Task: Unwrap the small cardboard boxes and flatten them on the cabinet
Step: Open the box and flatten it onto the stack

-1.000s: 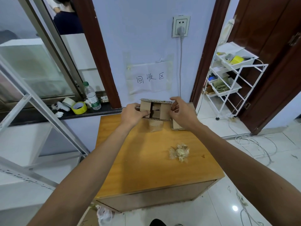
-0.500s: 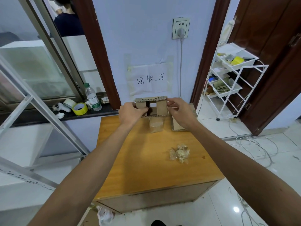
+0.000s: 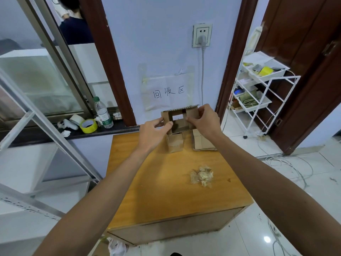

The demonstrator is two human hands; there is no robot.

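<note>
Box (image 3: 166, 116) held in the air over far edge of cabinet (image 3: 162, 185), both ends open. Left hand (image 3: 153, 133) pinches its left flap; right hand (image 3: 204, 122) pinches its right flap. Second box (image 3: 175, 144) stands on the cabinet just below.

We see the person only as two arms, entering from the bottom corners. The left forearm (image 3: 103, 191) and right forearm (image 3: 267, 174) are bare along all their visible length (the wide lens swells them near the camera and narrows them toward the wrists). The left hand (image 3: 153, 132) and right hand (image 3: 204, 122) are bare too, with their backs and knuckles toward us.
</note>
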